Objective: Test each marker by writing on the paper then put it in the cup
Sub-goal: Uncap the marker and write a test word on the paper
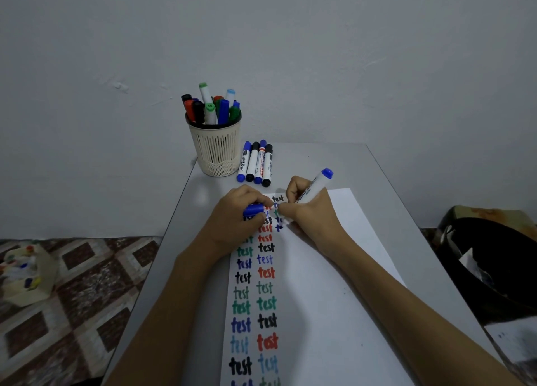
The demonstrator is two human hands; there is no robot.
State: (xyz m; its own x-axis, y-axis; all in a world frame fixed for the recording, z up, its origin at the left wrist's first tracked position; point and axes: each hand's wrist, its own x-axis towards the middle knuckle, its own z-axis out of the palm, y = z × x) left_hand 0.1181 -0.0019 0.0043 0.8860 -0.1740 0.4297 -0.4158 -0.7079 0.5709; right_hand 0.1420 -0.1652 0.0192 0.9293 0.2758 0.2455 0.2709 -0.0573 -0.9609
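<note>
2 full columns of the word "test" run up the paper [319, 313] from the near edge, in black, blue, green and red, and a 3rd column is started near the top. Both forearms lie over the sheet. The left hand [235, 214] rests on the upper part of the first column, its fingers [252, 199] curled round a blue cap [254, 209]. Just beside it, the right hand [311, 211] pinches a blue marker [318, 182] in a writing grip, tip down at the 3rd column (the tip itself is hidden behind the knuckles) and tail slanting up and away to the right.

Further off, 4 markers [255, 163] lie side by side on the counter [392, 197], apparently not yet tested. To their left stands the cup [216, 150], slatted and cream-coloured, close to the counter's far left corner and crowded with capped markers.

I see 3 risks from here. The left hand sits on written words, so ink that is not dry could smear under it or mark the skin. The cap is held apart from its marker; if it were dropped it could roll off the counter to the floor, and an uncapped marker would dry out or stain the others in the cup. The cup is nearly full and near the edge, so pushing 1 more marker in hard could jam it, lift a neighbour out, or nudge the cup over the corner.
</note>
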